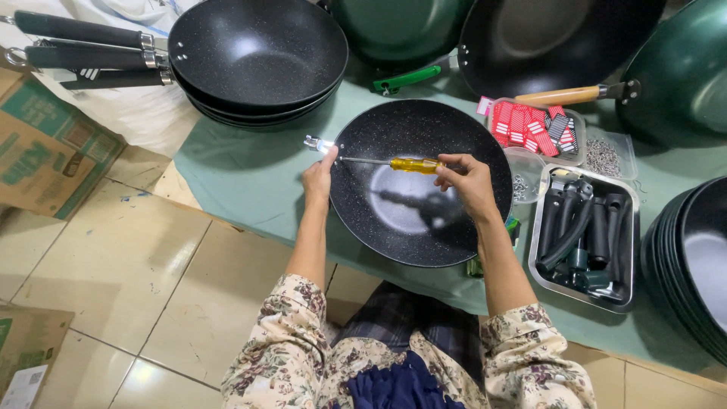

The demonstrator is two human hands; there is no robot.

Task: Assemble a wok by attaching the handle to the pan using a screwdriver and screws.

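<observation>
A speckled black pan lies at the centre of the green worktop. The left hand grips the pan's rim at nine o'clock, beside a metal bracket. The right hand closes round a yellow-handled screwdriver, its blade pointing to the bracket. At three o'clock a metal tray holds black handles; stacked pans stand at eleven.

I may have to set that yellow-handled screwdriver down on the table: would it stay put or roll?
The screwdriver would probably roll: its handle looks round and smooth. It seems stiff and light, pinched by the right hand alone. The green cloth might slow it.
</observation>
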